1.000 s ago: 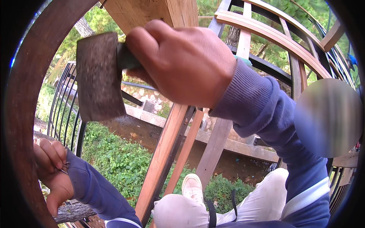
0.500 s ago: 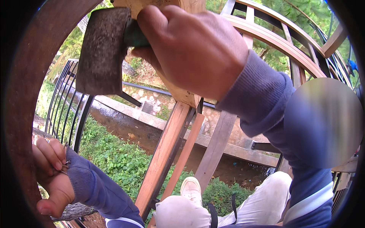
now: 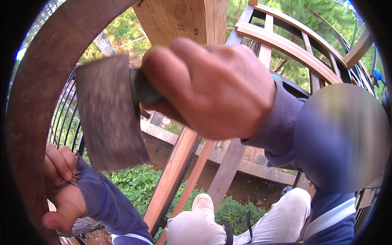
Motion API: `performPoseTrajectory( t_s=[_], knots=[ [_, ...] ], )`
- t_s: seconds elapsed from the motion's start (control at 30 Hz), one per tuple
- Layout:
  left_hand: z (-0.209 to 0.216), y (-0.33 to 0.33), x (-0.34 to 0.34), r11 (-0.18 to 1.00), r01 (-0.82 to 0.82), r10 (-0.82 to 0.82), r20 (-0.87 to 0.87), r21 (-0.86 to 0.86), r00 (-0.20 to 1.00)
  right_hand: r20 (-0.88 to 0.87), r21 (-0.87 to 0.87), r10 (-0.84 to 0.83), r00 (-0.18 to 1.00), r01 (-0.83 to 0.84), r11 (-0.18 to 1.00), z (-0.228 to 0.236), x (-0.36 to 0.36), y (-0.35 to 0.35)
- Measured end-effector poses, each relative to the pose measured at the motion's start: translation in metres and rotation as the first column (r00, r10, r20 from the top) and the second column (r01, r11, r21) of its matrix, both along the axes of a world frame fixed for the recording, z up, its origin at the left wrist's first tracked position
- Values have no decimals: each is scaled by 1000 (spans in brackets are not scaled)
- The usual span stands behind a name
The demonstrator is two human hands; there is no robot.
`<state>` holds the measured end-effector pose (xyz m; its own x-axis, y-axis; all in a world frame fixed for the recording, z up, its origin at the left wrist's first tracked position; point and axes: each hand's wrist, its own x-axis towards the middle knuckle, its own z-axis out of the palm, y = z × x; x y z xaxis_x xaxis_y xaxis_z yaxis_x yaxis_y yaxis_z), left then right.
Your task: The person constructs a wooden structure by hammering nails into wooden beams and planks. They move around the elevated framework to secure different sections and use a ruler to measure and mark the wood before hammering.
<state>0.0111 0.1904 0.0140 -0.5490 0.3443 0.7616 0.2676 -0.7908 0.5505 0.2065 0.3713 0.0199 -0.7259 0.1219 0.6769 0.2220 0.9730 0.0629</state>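
Note:
My right hand (image 3: 208, 90) is closed around the green handle of a hammer (image 3: 108, 114). Its heavy, dark, block-shaped head hangs left of the fist and is smeared by motion. Lower left, my left hand (image 3: 63, 192) is beside a dark brown beam (image 3: 30, 118), its fingers curled over a few thin nails (image 3: 75, 178) and its thumb stretched out. Part of that hand lies hidden behind the beam. Beyond the right fist rises a thick wooden post (image 3: 179, 22). A small dark nail-like tip (image 3: 140, 3) shows at its upper left edge.
Below me run long timbers (image 3: 173, 175) and a plank (image 3: 224, 171), over green plants (image 3: 130, 183) and a water channel. My shoe (image 3: 203, 204) is at the lower middle. A curved wooden railing (image 3: 294, 45) stands upper right, black bars (image 3: 67, 110) at left. A blurred round patch covers the right side.
The right hand and hammer have swung downward, uncovering more of the wooden post. The left hand keeps its hold on the nails, and the view has shifted slightly.

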Motion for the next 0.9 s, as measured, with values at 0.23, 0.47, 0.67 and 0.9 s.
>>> performPoseTrajectory(
  t_s=[0.23,0.47,0.67,0.9],
  knots=[
    [0,-3,-6,999,32,-32,-38,-1,999,18,-168,-118,993,119,979,2,4,15],
    [-3,-3,-7,998,60,-59,-16,28,998,45,-38,-70,997,72,997,7,10,16],
    [1,5,-4,991,114,-102,-151,68,983,68,88,-32,997,26,996,3,13,6],
    [1,0,-6,992,118,-111,-126,49,986,106,59,-21,994,14,998,7,12,-1]
  ],
)
